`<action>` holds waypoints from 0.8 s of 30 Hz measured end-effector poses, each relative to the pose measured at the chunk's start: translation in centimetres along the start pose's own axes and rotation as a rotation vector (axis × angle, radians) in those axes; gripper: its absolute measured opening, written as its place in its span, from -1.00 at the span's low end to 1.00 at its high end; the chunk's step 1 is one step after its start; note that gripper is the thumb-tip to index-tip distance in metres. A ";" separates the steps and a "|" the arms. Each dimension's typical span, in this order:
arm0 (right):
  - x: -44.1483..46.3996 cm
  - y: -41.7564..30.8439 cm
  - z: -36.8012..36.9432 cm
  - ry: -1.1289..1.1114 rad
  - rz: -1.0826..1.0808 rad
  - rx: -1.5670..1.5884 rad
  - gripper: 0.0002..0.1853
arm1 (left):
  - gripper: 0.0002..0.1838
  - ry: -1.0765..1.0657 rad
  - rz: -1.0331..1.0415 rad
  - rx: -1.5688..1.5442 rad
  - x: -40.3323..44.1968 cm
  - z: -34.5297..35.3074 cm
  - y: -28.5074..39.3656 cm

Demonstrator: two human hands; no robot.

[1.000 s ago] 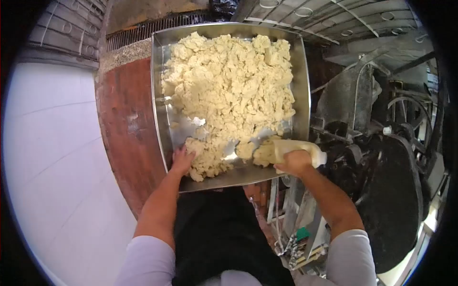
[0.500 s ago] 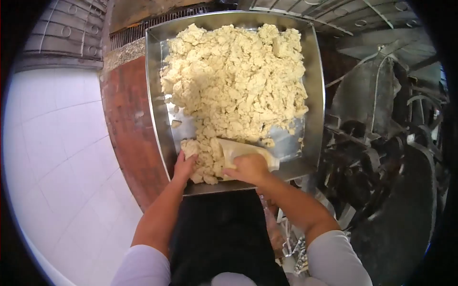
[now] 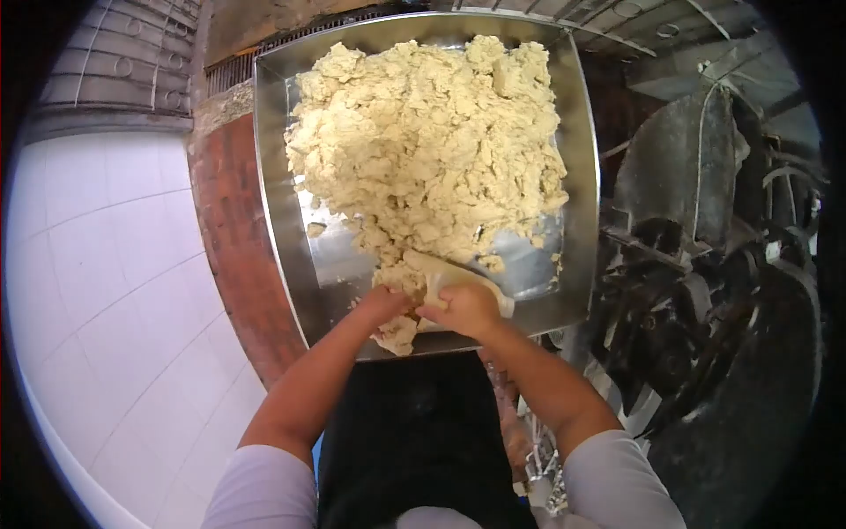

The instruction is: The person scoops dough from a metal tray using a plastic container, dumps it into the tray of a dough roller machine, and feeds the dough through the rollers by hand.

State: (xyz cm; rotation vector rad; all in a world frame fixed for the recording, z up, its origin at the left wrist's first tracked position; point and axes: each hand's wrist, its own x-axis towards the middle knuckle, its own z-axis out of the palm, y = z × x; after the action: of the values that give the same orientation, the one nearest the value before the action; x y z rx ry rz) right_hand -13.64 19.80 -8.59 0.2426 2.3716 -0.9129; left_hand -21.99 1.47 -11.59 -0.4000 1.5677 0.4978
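A metal tray (image 3: 577, 176) holds a large heap of crumbly pale dough (image 3: 423, 141). Near the tray's front edge, my right hand (image 3: 463, 309) grips a cream-coloured plastic scoop (image 3: 493, 291), its open side facing left against loose dough. Just left of it, my left hand (image 3: 385, 309) presses on a smaller clump of dough (image 3: 398, 337), with its fingers curled against the pieces at the scoop's mouth. Some of its fingertips are hidden in the dough.
Dark machinery (image 3: 679, 335) stands close along the tray's right side. On the left are a red brick strip (image 3: 242, 238) and white floor tiles (image 3: 106, 291). Metal grilles (image 3: 132, 66) show at the upper left and upper right.
My right hand has swung the scoop from the tray's right side leftward to the dough. My left hand has moved right, toward the scoop, gathering dough. The tray sits slightly higher in view.
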 end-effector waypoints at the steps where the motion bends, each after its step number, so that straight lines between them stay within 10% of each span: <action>1: -0.1 0.1 0.2 0.028 -0.023 -0.005 -0.39 | -0.34 -0.079 0.023 0.072 0.8 -0.1 0.3; 6: -0.1 0.4 -0.1 -0.035 -0.005 -0.035 -0.35 | -0.38 -0.233 -0.052 0.148 1.4 -1.3 1.8; 12: -0.2 0.7 -0.7 -0.089 0.014 -0.076 -0.29 | -0.20 -0.312 0.330 -0.809 -0.6 -0.7 -8.0; 18: -0.6 0.8 -0.7 -0.086 -0.001 -0.062 -0.30 | 0.02 0.407 0.829 0.366 -4.4 1.4 -9.9; 21: -0.6 0.7 -0.9 -0.087 -0.006 -0.069 -0.31 | 0.00 0.255 0.449 0.315 -7.1 0.4 -6.6; 24: -0.6 1.0 -0.6 -0.078 -0.021 -0.071 -0.31 | -0.03 0.277 0.662 -0.076 -2.4 1.2 -9.4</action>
State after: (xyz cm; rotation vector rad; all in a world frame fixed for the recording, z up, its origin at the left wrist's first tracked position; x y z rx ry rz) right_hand -13.09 20.94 -8.48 0.1520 2.3329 -0.8314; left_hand -15.75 -5.90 -9.88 0.0115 1.9496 1.0457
